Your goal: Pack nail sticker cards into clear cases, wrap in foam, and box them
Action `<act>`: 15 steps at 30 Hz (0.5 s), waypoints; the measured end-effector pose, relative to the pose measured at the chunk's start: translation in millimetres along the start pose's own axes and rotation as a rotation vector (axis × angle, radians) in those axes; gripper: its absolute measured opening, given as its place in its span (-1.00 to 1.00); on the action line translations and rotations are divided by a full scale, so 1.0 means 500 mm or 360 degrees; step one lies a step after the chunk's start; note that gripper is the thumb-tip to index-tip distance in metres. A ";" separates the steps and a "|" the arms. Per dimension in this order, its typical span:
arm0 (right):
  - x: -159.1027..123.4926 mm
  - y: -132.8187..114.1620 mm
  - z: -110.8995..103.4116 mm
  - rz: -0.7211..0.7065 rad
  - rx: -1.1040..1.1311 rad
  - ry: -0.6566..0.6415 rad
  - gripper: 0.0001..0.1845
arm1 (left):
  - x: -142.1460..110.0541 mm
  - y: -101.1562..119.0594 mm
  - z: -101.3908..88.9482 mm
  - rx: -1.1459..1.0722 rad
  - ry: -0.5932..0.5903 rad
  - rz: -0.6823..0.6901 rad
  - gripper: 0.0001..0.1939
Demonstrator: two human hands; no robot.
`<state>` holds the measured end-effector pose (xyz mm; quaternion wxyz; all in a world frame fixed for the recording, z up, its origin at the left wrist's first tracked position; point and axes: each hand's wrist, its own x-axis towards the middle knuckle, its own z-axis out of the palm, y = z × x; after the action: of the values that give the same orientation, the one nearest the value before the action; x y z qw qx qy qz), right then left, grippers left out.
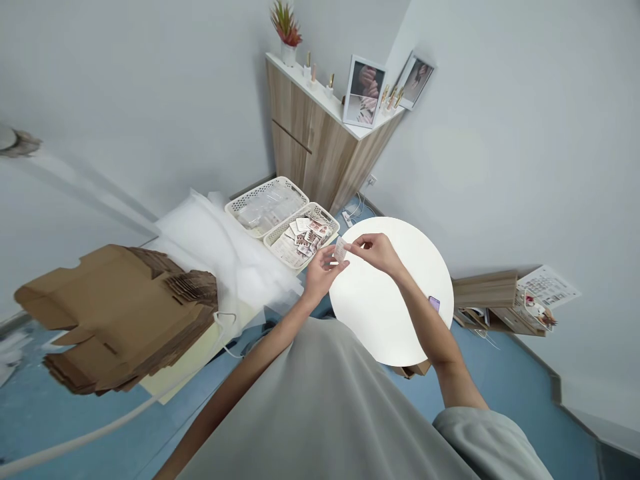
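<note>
My left hand (321,270) and my right hand (376,252) meet above the left edge of a round white table (380,313). Both pinch a small clear packet (341,250) between their fingertips, left from below, right from the side. Just beyond my left hand stands a white basket (324,215) filled with several small printed packets. Behind it stands a second white basket (255,195) holding clear plastic bags.
A stack of flat brown cardboard boxes (120,313) lies at the left, with white foam sheets (220,247) beside it. A wooden cabinet (315,143) with a plant and framed pictures fills the corner. A small purple object (434,303) sits at the table's right edge. Boxes and papers (505,300) lie on the blue floor.
</note>
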<state>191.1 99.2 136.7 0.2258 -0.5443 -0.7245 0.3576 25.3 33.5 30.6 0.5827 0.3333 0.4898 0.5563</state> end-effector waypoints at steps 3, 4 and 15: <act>-0.008 0.013 0.013 0.0032 -0.0026 0.0021 -0.60 | -0.007 0.004 0.002 0.0216 0.0084 0.0172 -0.25; -0.011 0.018 0.014 0.0044 -0.0037 0.0044 -0.61 | -0.008 0.006 0.001 0.0231 0.0089 0.0204 -0.23; -0.037 0.013 -0.012 -0.0010 0.0262 0.0012 -0.46 | -0.003 0.037 -0.052 -0.0397 -0.0008 -0.0202 -0.48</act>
<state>205.2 84.3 136.9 0.2735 -0.5230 -0.6935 0.4132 -4.9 30.8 40.2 0.6549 0.2281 0.4356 0.5740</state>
